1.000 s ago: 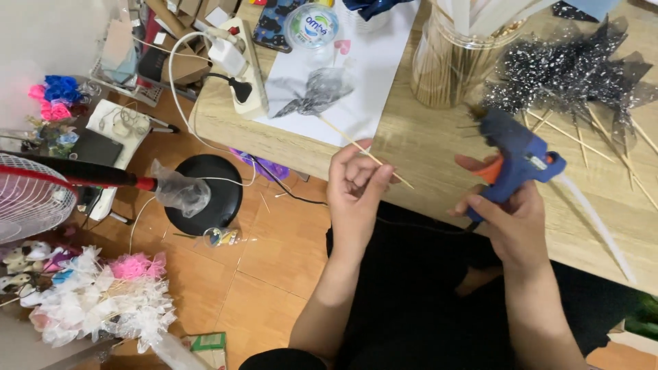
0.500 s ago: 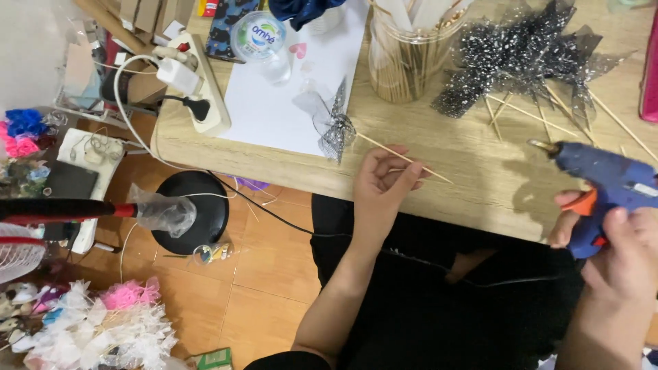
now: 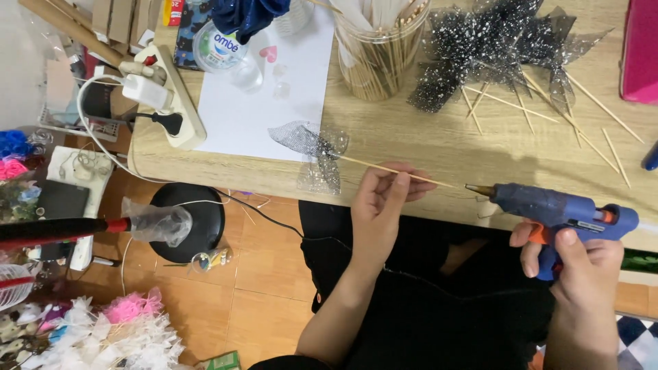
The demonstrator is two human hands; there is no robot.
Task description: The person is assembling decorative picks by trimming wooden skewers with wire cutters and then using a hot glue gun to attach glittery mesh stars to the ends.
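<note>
Pinching a skewer, left hand; right hand clasps glue gun, nozzle leftward.

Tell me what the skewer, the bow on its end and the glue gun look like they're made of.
Skewer, pinched in the left hand: thin pale stick, matte, probably bamboo or wood. Bow: see-through dark mesh with glinting specks, likely glittered synthetic netting. Glue gun, in the right hand: smooth blue plastic body, orange trigger, brassy metal-looking nozzle.
</note>
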